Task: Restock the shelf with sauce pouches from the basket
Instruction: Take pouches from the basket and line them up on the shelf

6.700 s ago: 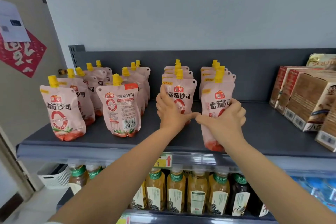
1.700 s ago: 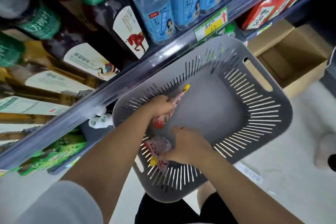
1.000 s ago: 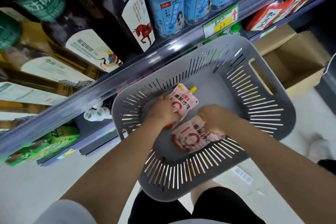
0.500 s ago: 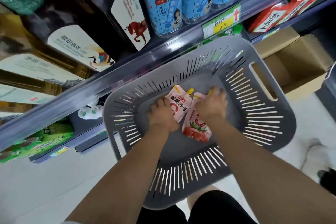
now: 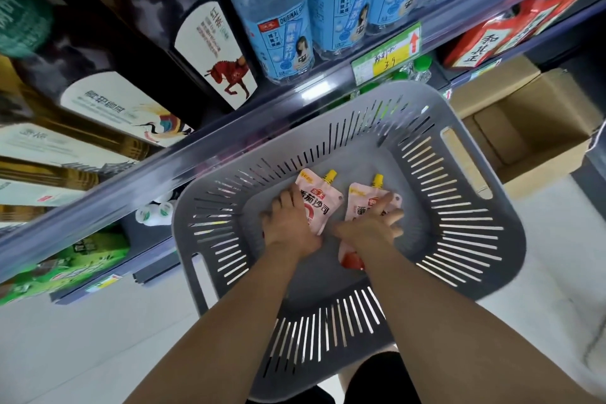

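Observation:
A grey slotted plastic basket [image 5: 459,223] sits on the floor below me. Two pink sauce pouches with yellow caps are in it, side by side. My left hand [image 5: 288,223] grips the left pouch [image 5: 319,203] from its left side. My right hand [image 5: 370,226] holds the right pouch [image 5: 359,203], with the index finger stretched across its front and its red lower end showing under my wrist. Both pouches point their caps away from me. The shelf that holds the other pouches is out of view.
A shelf edge with a clear rail [image 5: 196,154] runs diagonally above the basket, with dark tea bottles [image 5: 183,43] and blue water bottles [image 5: 285,26] on it. An open cardboard box [image 5: 524,128] stands to the right. Light floor tiles [image 5: 82,338] surround the basket.
Both hands turned the pouches upright and drew them apart inside the basket. The view has drifted slightly, with the basket now lower and more to the right.

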A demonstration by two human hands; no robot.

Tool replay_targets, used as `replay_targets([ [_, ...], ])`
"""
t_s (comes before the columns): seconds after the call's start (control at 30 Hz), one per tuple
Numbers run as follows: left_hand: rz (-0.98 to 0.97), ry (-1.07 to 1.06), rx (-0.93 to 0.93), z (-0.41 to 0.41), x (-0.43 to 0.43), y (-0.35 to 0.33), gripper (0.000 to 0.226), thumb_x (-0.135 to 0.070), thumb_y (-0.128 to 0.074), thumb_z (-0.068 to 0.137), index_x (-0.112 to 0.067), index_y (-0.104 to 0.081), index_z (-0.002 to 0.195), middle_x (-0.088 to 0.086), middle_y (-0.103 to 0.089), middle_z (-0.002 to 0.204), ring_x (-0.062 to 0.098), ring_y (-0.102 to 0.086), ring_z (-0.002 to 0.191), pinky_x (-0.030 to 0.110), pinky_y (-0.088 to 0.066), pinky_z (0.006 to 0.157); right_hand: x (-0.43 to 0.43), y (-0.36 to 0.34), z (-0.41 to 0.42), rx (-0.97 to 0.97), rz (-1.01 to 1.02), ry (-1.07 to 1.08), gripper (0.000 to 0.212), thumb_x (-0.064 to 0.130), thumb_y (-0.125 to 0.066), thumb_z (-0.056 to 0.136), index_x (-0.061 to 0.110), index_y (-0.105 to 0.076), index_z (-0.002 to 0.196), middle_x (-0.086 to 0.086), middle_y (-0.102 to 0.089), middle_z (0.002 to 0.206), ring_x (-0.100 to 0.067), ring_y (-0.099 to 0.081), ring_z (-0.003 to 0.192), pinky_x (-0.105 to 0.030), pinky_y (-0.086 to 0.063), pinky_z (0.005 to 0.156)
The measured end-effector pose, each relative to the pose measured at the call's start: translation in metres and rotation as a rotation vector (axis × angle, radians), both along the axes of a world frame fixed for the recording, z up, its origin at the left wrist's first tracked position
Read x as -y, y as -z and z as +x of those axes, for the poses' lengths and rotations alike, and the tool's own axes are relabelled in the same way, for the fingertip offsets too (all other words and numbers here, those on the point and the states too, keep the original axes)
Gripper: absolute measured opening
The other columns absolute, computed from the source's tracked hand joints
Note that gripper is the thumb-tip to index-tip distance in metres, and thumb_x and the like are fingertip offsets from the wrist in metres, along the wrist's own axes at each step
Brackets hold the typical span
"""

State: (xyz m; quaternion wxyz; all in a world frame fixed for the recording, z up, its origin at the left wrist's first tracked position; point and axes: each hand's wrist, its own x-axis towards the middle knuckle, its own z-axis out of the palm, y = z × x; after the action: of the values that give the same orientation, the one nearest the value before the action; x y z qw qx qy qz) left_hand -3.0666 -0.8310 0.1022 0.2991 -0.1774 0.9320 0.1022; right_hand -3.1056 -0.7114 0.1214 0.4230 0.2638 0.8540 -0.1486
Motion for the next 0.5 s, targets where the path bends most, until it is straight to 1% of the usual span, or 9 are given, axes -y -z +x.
replay_targets([
  [0.1, 0.016, -0.017, -0.009, 0.0, 0.0, 0.0, 0.12, -0.059, -0.074, 0.065, -0.014, 0.0, 0.148, 0.01, -0.028, 0.142, 0.03, -0.034, 0.131, 0.049, -0.04, 0.099, -0.007, -0.009, -0.01, -0.024, -0.043, 0.052, 0.12, 0.04, -0.074, 0.069, 0.015, 0.013, 0.149, -0.02, -0.009, 0.149, -0.04, -0.019, 0.136, -0.051, -0.033, 0.104],
  [0.2, 0.034, -0.05, 0.044, -0.003, -0.003, -0.007, 0.127, -0.06, -0.076, 0.062, -0.017, 0.005, 0.149, 0.01, -0.025, 0.142, 0.033, -0.033, 0.13, 0.05, -0.039, 0.098, -0.012, -0.029, -0.024, -0.064, -0.205, 0.147, 0.114, 0.043, -0.075, 0.069, 0.015, 0.001, 0.15, -0.022, -0.017, 0.146, -0.042, -0.025, 0.135, -0.049, -0.032, 0.107],
  [0.27, 0.08, -0.158, 0.103, -0.004, -0.007, -0.012, 0.129, -0.059, -0.077, 0.062, -0.017, 0.007, 0.15, 0.011, -0.022, 0.146, 0.035, -0.031, 0.132, 0.05, -0.038, 0.102, -0.015, -0.046, -0.028, -0.112, -0.371, 0.277, 0.119, 0.041, -0.079, 0.05, 0.021, -0.012, 0.147, -0.02, -0.029, 0.139, -0.04, -0.038, 0.127, -0.05, -0.039, 0.105],
  [0.3, 0.104, -0.213, 0.127, -0.004, -0.009, -0.015, 0.128, -0.059, -0.077, 0.062, -0.017, 0.007, 0.15, 0.012, -0.022, 0.146, 0.036, -0.031, 0.132, 0.049, -0.038, 0.104, -0.016, -0.057, -0.027, -0.121, -0.48, 0.387, 0.12, 0.036, -0.078, 0.038, 0.024, -0.019, 0.142, -0.017, -0.037, 0.134, -0.037, -0.047, 0.119, -0.05, -0.046, 0.099],
  [0.33, 0.125, -0.25, 0.14, -0.003, -0.011, -0.019, 0.126, -0.058, -0.077, 0.062, -0.016, 0.004, 0.15, 0.013, -0.023, 0.147, 0.037, -0.033, 0.132, 0.049, -0.038, 0.104, -0.019, -0.065, -0.025, -0.12, -0.609, 0.492, 0.116, 0.031, -0.076, 0.033, 0.024, -0.024, 0.137, -0.015, -0.045, 0.128, -0.035, -0.056, 0.11, -0.05, -0.051, 0.092],
  [0.4, 0.164, -0.281, 0.142, 0.0, -0.013, -0.027, 0.119, -0.053, -0.077, 0.065, -0.013, -0.003, 0.149, 0.015, -0.026, 0.146, 0.037, -0.036, 0.131, 0.048, -0.039, 0.105, -0.025, -0.084, -0.021, -0.071, -0.872, 0.632, 0.092, 0.014, -0.073, 0.051, 0.019, -0.029, 0.132, -0.011, -0.055, 0.112, -0.028, -0.064, 0.092, -0.041, -0.058, 0.071],
  [0.43, 0.181, -0.285, 0.136, 0.002, -0.014, -0.034, 0.115, -0.051, -0.077, 0.066, -0.012, -0.007, 0.148, 0.015, -0.028, 0.146, 0.037, -0.036, 0.131, 0.048, -0.039, 0.105, -0.03, -0.095, -0.019, -0.044, -0.97, 0.65, 0.079, 0.008, -0.067, 0.058, 0.017, -0.035, 0.129, -0.009, -0.058, 0.101, -0.024, -0.065, 0.082, -0.034, -0.056, 0.06],
  [0.47, 0.197, -0.286, 0.127, 0.003, -0.014, -0.041, 0.111, -0.05, -0.077, 0.067, -0.011, -0.011, 0.147, 0.015, -0.03, 0.145, 0.036, -0.037, 0.131, 0.048, -0.039, 0.105, -0.034, -0.106, -0.018, -0.02, -1.051, 0.637, 0.067, 0.006, -0.062, 0.059, 0.016, -0.042, 0.122, -0.006, -0.058, 0.091, -0.021, -0.064, 0.072, -0.028, -0.052, 0.053],
  [0.5, 0.212, -0.282, 0.113, 0.004, -0.013, -0.048, 0.107, -0.05, -0.075, 0.067, -0.011, -0.014, 0.146, 0.014, -0.032, 0.144, 0.036, -0.038, 0.131, 0.048, -0.039, 0.105, -0.038, -0.12, -0.017, 0.005, -1.133, 0.609, 0.051, 0.007, -0.057, 0.06, 0.015, -0.048, 0.11, -0.004, -0.059, 0.081, -0.018, -0.064, 0.064, -0.025, -0.049, 0.05],
])
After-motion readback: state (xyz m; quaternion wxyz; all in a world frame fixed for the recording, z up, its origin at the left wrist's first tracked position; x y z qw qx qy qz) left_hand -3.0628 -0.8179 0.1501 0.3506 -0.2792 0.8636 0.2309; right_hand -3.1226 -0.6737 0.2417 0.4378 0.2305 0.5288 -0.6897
